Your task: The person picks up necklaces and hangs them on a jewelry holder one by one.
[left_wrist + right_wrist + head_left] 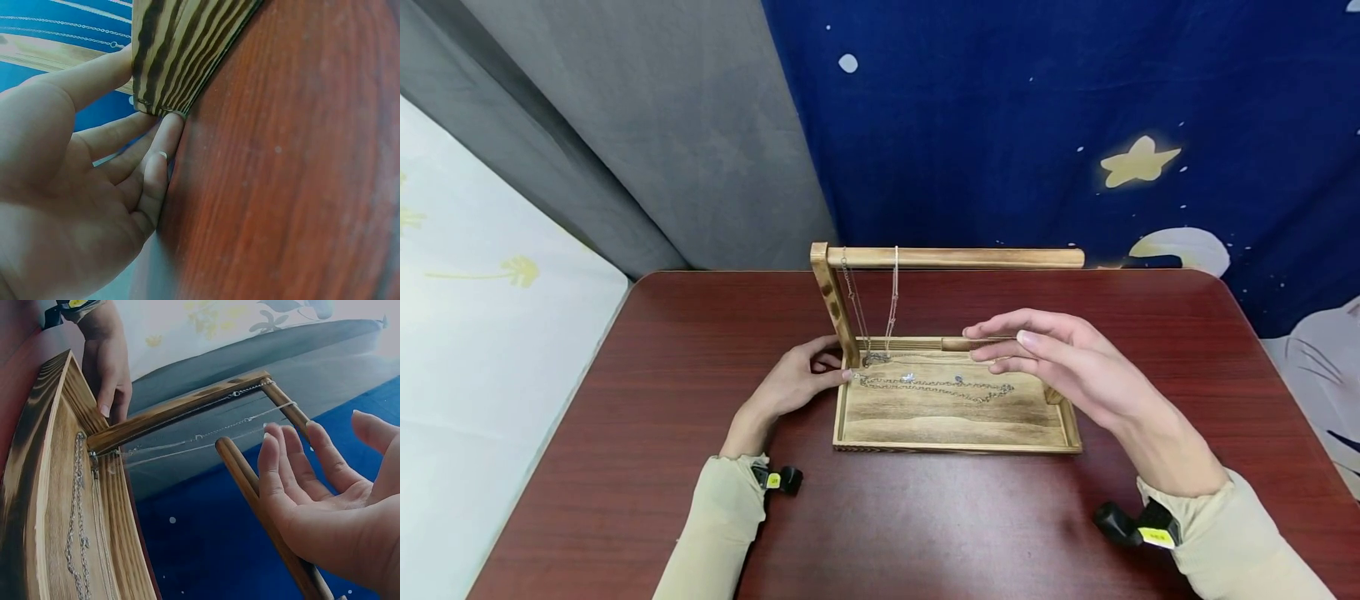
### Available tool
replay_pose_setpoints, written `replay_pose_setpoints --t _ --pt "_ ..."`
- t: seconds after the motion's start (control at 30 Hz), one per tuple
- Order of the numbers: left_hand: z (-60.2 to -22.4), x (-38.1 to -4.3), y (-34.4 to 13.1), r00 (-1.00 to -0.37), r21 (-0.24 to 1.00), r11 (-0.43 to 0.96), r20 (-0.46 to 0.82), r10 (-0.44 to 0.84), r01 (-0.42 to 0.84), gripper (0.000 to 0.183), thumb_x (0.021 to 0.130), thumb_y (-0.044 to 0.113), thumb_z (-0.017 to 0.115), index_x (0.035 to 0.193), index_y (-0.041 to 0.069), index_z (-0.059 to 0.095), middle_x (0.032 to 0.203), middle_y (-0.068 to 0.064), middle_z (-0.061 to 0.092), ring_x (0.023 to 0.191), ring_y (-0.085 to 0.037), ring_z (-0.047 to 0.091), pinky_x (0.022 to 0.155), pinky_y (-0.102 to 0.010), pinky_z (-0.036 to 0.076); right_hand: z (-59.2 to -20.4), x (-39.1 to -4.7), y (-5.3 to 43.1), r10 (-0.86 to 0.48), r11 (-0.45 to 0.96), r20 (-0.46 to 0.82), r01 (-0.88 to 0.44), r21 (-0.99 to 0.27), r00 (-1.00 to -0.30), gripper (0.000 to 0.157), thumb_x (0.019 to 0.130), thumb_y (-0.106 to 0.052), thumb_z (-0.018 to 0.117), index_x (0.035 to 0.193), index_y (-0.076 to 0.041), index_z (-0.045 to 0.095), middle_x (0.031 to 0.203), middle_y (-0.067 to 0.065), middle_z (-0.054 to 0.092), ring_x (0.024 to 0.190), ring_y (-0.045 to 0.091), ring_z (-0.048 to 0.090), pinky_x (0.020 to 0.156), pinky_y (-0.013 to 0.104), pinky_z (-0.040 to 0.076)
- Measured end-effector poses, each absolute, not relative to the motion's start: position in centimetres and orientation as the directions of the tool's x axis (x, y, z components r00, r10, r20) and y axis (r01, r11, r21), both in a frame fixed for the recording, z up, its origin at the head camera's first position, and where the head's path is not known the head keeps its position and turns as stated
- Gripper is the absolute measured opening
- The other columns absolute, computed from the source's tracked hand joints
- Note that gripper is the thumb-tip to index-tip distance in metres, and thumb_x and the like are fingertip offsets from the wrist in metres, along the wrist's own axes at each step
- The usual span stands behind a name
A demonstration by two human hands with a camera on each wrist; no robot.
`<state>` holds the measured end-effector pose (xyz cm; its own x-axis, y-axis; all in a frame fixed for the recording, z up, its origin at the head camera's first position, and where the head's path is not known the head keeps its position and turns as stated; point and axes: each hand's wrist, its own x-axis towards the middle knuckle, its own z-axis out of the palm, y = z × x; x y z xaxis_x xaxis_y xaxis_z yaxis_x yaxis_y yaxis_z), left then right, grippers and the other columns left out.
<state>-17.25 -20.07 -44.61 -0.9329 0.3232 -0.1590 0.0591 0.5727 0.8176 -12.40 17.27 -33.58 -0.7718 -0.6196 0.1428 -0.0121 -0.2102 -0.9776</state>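
A wooden jewelry stand (955, 429) has a shallow tray base, a left post and a long upper bar (985, 258). My left hand (793, 379) pinches its left edge by the post, thumb on top and fingers at the outer side (165, 69). My right hand (1075, 367) hovers over the tray's right part with fingers loosely extended, holding nothing. Two thin necklaces hang from the upper bar near its left end, one a pinkish chain (893, 300). A silver chain necklace (940, 386) lies in the tray with small pendants beside it.
A lower wooden bar (234, 462) is partly hidden behind my right hand. The stand sits on a dark red table (700, 333). Behind the table hang a grey curtain (662, 125) and a blue star-patterned cloth (962, 150).
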Motion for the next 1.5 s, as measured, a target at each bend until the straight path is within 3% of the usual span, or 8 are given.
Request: replay_pose_setpoints --t 0.27,0.53,1.23,1.5 --pt "-44.6 -17.2 -20.2 -0.933 0.823 0.566 -0.158 0.323 0.056 0.066 0.09 0.024 0.075 0.146 0.003 0.047 0.109 -0.011 0.07 0.096 -0.021 0.066 0.087 -0.037 0.05 -34.0 -11.5 17.7 -0.6 -0.144 0.18 -0.116 -0.983 -0.78 0.032 0.103 0.004 0.04 0.131 0.012 0.053 0.13 0.022 0.061 0.113 0.033 0.063 0.095 0.041 0.051" --pt "-44.7 -17.3 -20.2 -0.931 0.82 0.568 -0.153 0.331 0.067 0.067 0.091 0.026 0.075 0.147 0.004 0.046 0.11 -0.011 0.069 0.097 -0.021 0.066 0.087 -0.037 0.051 -34.7 -10.7 18.1 -0.528 0.029 0.168 -0.216 -0.976 -0.833 0.026 0.099 0.004 0.054 0.123 0.002 0.063 0.116 0.019 0.067 0.099 0.027 0.068 0.083 0.032 0.054" --pt "-44.7 -17.2 -20.2 -0.933 0.82 0.569 -0.162 0.321 0.054 0.067 0.091 0.025 0.075 0.147 0.004 0.045 0.111 -0.011 0.069 0.098 -0.022 0.066 0.088 -0.038 0.051 -37.1 -10.3 18.4 -0.509 0.155 0.103 -0.208 -0.966 -0.854 0.028 0.096 -0.001 0.063 0.124 -0.002 0.066 0.116 0.01 0.07 0.101 0.024 0.068 0.082 0.027 0.055" --pt "-44.7 -17.2 -20.1 -0.932 0.822 0.567 -0.16 0.325 0.056 0.067 0.091 0.026 0.075 0.147 0.004 0.045 0.111 -0.011 0.069 0.098 -0.021 0.066 0.087 -0.038 0.05 -38.3 -10.2 18.4 -0.491 0.2 0.09 -0.212 -0.957 -0.867 0.026 0.096 -0.004 0.064 0.121 -0.008 0.069 0.115 0.009 0.07 0.098 0.02 0.067 0.08 0.027 0.055"
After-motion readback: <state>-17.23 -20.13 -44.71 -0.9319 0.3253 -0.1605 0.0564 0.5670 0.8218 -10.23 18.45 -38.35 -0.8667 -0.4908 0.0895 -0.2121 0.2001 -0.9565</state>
